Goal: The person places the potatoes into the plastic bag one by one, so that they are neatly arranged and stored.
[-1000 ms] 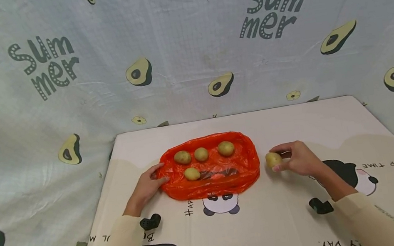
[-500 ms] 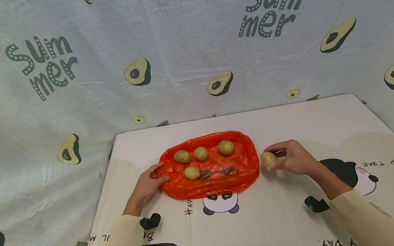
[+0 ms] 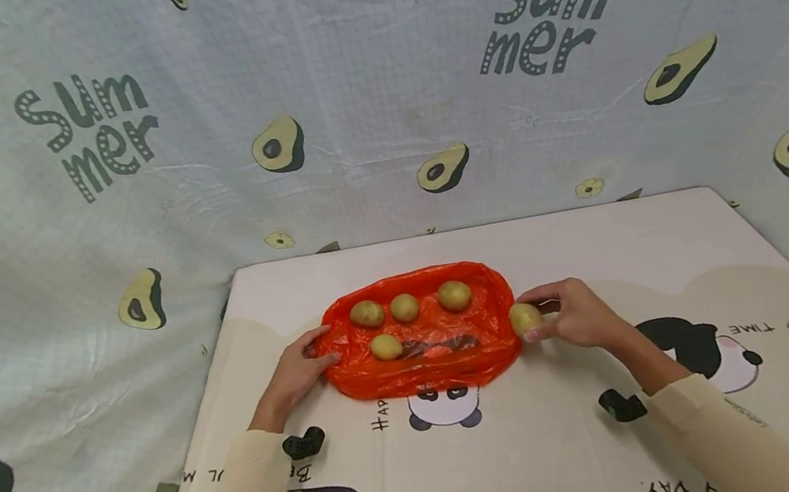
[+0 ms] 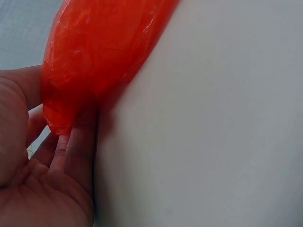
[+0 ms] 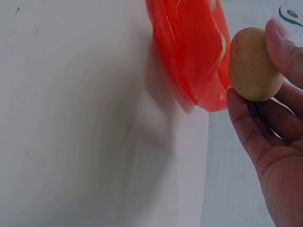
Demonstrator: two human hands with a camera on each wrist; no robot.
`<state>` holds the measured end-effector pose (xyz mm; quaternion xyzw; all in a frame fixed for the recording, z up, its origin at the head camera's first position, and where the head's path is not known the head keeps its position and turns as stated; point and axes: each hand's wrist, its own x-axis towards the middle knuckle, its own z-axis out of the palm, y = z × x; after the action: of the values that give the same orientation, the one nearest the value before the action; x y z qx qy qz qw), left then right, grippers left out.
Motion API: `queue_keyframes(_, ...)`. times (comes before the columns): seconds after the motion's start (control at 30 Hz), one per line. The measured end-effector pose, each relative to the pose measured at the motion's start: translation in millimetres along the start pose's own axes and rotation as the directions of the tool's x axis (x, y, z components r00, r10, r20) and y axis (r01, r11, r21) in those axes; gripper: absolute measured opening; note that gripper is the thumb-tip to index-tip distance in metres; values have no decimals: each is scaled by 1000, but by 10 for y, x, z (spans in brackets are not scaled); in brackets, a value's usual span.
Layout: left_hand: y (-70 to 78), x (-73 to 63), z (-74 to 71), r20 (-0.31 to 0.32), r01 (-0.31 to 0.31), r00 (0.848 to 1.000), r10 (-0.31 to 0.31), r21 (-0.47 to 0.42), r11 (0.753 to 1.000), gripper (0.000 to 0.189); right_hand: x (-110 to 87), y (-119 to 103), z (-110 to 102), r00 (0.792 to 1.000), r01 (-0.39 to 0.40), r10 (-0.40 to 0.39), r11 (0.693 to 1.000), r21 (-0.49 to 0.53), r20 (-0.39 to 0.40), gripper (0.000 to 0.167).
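Observation:
A red plastic bag (image 3: 457, 365) lies spread on the table with its mouth wide and its edges raised. Several potatoes (image 3: 454, 295) rest in it, mostly along the far side. My left hand (image 3: 298, 370) holds the bag's left edge between thumb and fingers; in the left wrist view the red plastic (image 4: 104, 42) runs between them. With my right hand (image 3: 577, 316) I grip one more potato (image 5: 253, 64) by thumb and fingertips. That potato overlaps the bag's right edge in the head view.
The table (image 3: 516, 464) wears a pale cover printed with pandas and lettering. Behind it hangs a light cloth (image 3: 353, 58) with avocado and "summer" prints. Dark pieces (image 3: 623, 405) show at both wrists.
My right hand has moved left with the potato, from beside the bag to its right edge. My left hand stays at the bag's left edge.

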<state>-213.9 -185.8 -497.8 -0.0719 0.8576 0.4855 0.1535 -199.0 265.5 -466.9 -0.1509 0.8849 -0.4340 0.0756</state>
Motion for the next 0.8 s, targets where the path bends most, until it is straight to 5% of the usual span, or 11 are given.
queue_keyframes(0.8, 15, 3, -2, -6, 11, 1000, -11, 15, 1000, 62, 175, -94, 156, 999, -9, 8, 999, 31, 37, 47)
